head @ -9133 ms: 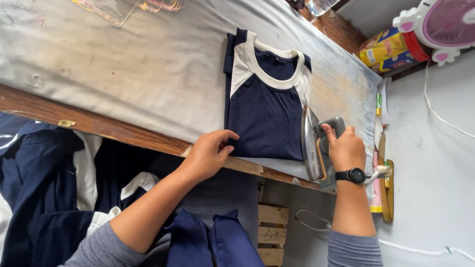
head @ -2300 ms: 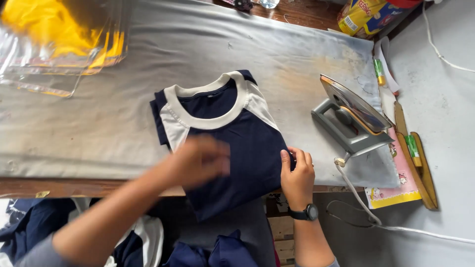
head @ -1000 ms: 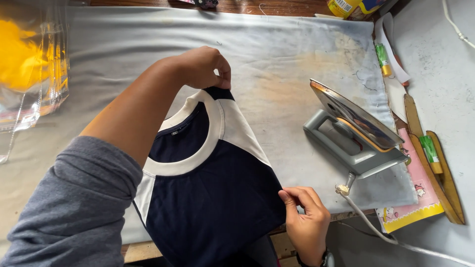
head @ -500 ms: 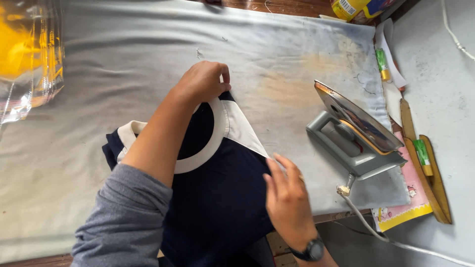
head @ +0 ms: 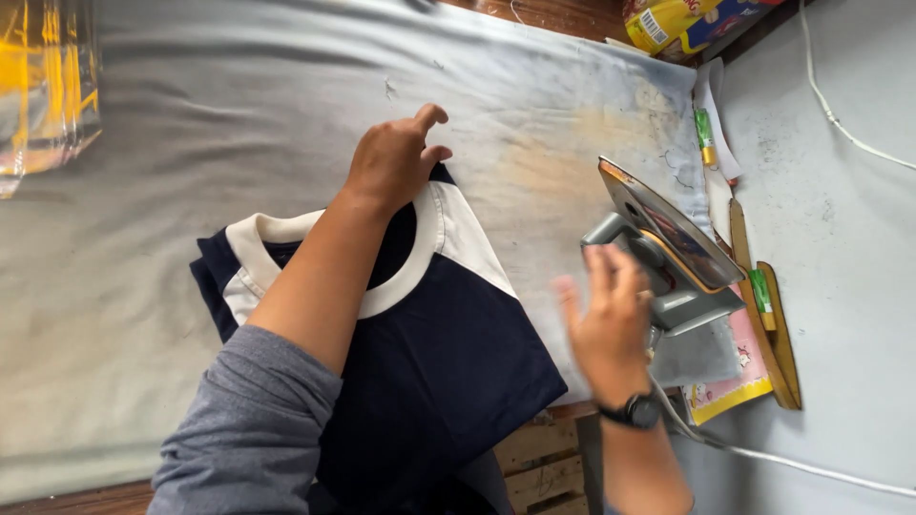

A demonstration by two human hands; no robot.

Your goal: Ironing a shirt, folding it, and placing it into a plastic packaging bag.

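While the left hand (head: 391, 162) presses flat on the collar end of a folded navy shirt (head: 429, 353), its fingers are spread and extended past the cream neckband onto the grey cloth-covered surface (head: 239, 114); it grips nothing, only bears down. The shirt lies near the front edge of the surface, its cream shoulder panels showing on either side of the forearm, which crosses over the garment in a grey sleeve (head: 253, 429) and hides much of the neck opening. One lower corner of the shirt hangs slightly past the wooden front edge.

The right hand (head: 606, 324), blurred, hovers open with fingers raised, holding nothing; it sits between the shirt and an electric iron (head: 663, 253), just beside the iron's handle, and it covers part of the iron's base. A dark wristwatch (head: 634, 412) circles that wrist. The iron stands tilted on its heel at the right end of the surface, soleplate facing up and left, its cord (head: 763, 453) trailing off to the right. Beside it lie a wooden board (head: 778, 353) and a pink and yellow packet (head: 730, 386). Clear plastic bags with yellow contents (head: 48, 86) rest at the far left, well apart from the shirt. A yellow carton (head: 668, 19) sits at the far right corner.
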